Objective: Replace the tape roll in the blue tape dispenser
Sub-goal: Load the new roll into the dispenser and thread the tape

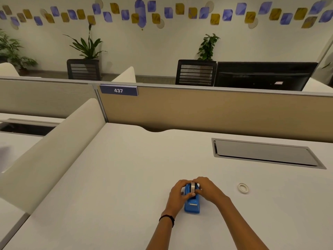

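Desk [126, 177] with blue dispenser [192, 204], loose tape roll [243, 188]

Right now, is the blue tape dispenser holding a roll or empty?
In: a tape roll stands on edge in the blue dispenser, held by the right hand; the left hand grips the dispenser. Fully seated? Cannot tell.

- blue tape dispenser [192, 204]: small, plastic, upright on its base between the left hand [178, 193] and right hand [207, 188], cutter end toward the wrists
- mounted tape roll [193, 187]: whitish, on edge in the dispenser, at both hands' fingertips
- loose tape roll [243, 188]: whitish ring lying flat, well right of the right hand
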{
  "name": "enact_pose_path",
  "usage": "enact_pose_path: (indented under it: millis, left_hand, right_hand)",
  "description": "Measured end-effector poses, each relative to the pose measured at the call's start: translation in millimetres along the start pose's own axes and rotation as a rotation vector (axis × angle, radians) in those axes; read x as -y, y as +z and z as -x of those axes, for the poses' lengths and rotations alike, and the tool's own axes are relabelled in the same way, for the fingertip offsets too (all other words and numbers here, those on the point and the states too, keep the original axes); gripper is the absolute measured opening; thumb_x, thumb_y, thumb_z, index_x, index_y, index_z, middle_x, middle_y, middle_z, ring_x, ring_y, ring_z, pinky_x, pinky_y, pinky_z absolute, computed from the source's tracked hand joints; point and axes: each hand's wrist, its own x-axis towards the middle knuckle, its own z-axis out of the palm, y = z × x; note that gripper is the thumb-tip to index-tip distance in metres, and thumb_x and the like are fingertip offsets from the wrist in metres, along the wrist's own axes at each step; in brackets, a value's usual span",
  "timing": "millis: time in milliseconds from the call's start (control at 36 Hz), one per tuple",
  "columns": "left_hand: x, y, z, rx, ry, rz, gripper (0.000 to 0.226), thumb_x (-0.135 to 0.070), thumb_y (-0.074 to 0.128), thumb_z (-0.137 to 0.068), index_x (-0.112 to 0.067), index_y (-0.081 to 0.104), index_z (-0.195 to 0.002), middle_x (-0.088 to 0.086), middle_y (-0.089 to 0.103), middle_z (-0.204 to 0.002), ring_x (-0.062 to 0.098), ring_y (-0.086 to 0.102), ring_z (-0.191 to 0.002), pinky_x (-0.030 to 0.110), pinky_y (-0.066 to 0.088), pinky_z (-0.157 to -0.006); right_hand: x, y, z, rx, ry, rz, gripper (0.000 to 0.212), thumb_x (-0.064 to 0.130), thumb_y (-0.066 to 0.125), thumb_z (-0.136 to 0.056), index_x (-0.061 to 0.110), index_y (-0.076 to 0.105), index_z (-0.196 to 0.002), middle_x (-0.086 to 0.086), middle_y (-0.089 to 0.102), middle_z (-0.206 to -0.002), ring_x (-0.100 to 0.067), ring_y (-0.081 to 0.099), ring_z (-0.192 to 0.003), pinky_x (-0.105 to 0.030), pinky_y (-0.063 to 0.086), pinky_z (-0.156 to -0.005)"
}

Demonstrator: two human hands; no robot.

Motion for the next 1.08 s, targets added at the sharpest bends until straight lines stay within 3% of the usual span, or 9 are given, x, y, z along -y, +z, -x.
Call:
enact_pose_path:
  millis: [167, 306, 444, 583, 750, 917, 1083]
  left_hand:
    - [2.8, 1.3, -1.0, -0.005, 0.011, 0.015, 0.038, -0.022, 0.069, -0.082, -0.016, 0.055, -0.117, 0.000, 0.059, -0.119, 0.008, 0.054, -0.106, 0.005, 0.045, -0.080]
    - [3.9, 1.1, -1.5, -0.002, 0.022, 0.035, 0.036, -0.025, 0.068, -0.082, -0.019, 0.055, -0.116, -0.009, 0.056, -0.114, 0.005, 0.053, -0.104, 0.004, 0.046, -0.079]
    - [5.0, 3.3, -1.1, -0.019, 0.038, 0.053, 0.034, -0.024, 0.068, -0.083, -0.018, 0.055, -0.114, -0.007, 0.058, -0.112, 0.006, 0.056, -0.103, 0.006, 0.047, -0.081]
    - [5.0, 5.5, 2.1, -0.031, 0.049, 0.082, 0.033, -0.022, 0.068, -0.083, -0.035, 0.051, -0.107, -0.011, 0.058, -0.111, 0.006, 0.057, -0.103, 0.007, 0.048, -0.083]
    - [7.7, 7.4, 3.8, -0.039, 0.049, 0.067, 0.037, -0.023, 0.070, -0.081, -0.040, 0.048, -0.107, -0.014, 0.057, -0.112, 0.002, 0.055, -0.104, 0.003, 0.046, -0.082]
    - [9.2, 7.1, 4.8, -0.035, 0.060, 0.054, 0.040, -0.023, 0.070, -0.081, -0.042, 0.048, -0.107, -0.016, 0.056, -0.113, 0.001, 0.055, -0.106, 0.005, 0.047, -0.082]
    - [8.8, 7.1, 4.9, -0.034, 0.060, 0.050, 0.038, -0.023, 0.069, -0.081, -0.037, 0.048, -0.110, -0.015, 0.055, -0.115, 0.002, 0.053, -0.107, 0.002, 0.044, -0.084]
  right_hand:
    - [-4.2, 3.5, 5.2, -0.046, 0.002, -0.062, 0.036, 0.013, 0.061, -0.085, 0.012, 0.052, -0.120, -0.011, 0.057, -0.122, -0.024, 0.054, -0.106, -0.029, 0.044, -0.093]
    - [-5.7, 11.4, 13.1, -0.192, 0.001, -0.216, 0.037, 0.011, 0.060, -0.085, 0.010, 0.050, -0.121, -0.010, 0.054, -0.126, -0.023, 0.055, -0.109, -0.027, 0.040, -0.095]
    - [-3.3, 15.8, 20.0, -0.302, -0.065, -0.296, 0.018, 0.006, 0.058, -0.086, 0.006, 0.060, -0.104, -0.014, 0.063, -0.107, -0.025, 0.060, -0.097, -0.024, 0.046, -0.086]
    - [-1.4, 15.0, 21.4, -0.333, -0.095, -0.328, 0.016, 0.006, 0.060, -0.085, 0.004, 0.062, -0.100, -0.014, 0.065, -0.101, -0.021, 0.061, -0.090, -0.019, 0.046, -0.081]
    - [2.2, 15.5, 16.0, -0.345, -0.081, -0.351, 0.018, 0.009, 0.059, -0.086, 0.002, 0.062, -0.102, -0.017, 0.063, -0.104, -0.025, 0.060, -0.093, -0.028, 0.047, -0.084]
    - [4.2, 16.0, 6.7, -0.363, -0.054, -0.322, 0.008, 0.009, 0.062, -0.084, 0.002, 0.064, -0.086, -0.018, 0.065, -0.091, -0.024, 0.061, -0.081, -0.029, 0.050, -0.077]
    - [3.6, 18.5, 0.3, -0.355, -0.020, -0.257, 0.011, 0.012, 0.061, -0.085, 0.001, 0.063, -0.083, -0.017, 0.064, -0.087, -0.016, 0.053, -0.071, -0.010, 0.040, -0.063]
